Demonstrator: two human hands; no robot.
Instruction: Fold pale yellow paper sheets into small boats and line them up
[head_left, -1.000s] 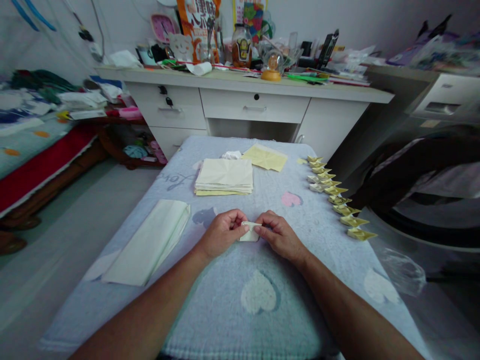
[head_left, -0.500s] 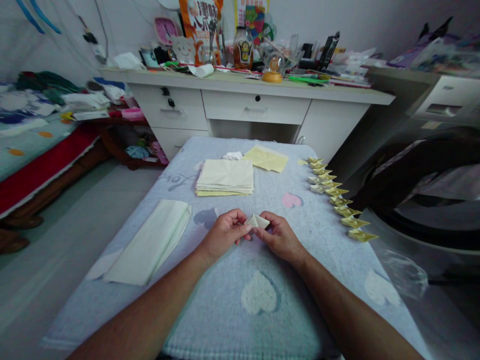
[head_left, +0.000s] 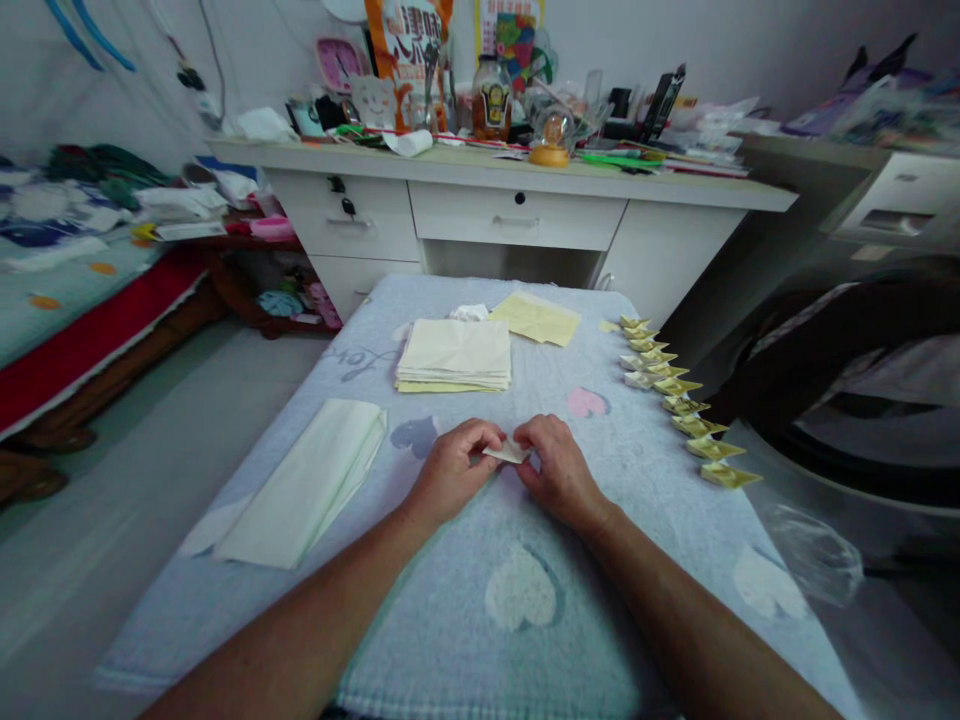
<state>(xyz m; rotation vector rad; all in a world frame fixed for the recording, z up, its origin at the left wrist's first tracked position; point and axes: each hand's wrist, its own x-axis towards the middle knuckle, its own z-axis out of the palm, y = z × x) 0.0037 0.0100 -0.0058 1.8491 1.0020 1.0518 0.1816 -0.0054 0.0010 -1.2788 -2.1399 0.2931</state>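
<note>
A small piece of folded cream paper is held between my two hands over the cloth-covered table. My left hand pinches its left end between thumb and fingers. At the other end, my right hand grips it, and my fingertips hide part of the folds. Beyond my hands lies a stack of cream paper sheets, with a yellow sheet showing at the bottom. Folded paper boats, yellow and cream, stand in a row along the table's right edge.
A folded pale sheet bundle lies at the left. Yellow sheets and a crumpled white tissue sit behind the stack. A cluttered white desk stands ahead, a washing machine right, a bed left.
The folded paper has turned from a raised diamond shape to a flatter, narrower strip between my fingers. My right hand has curled further over its end. The view has shifted slightly.
</note>
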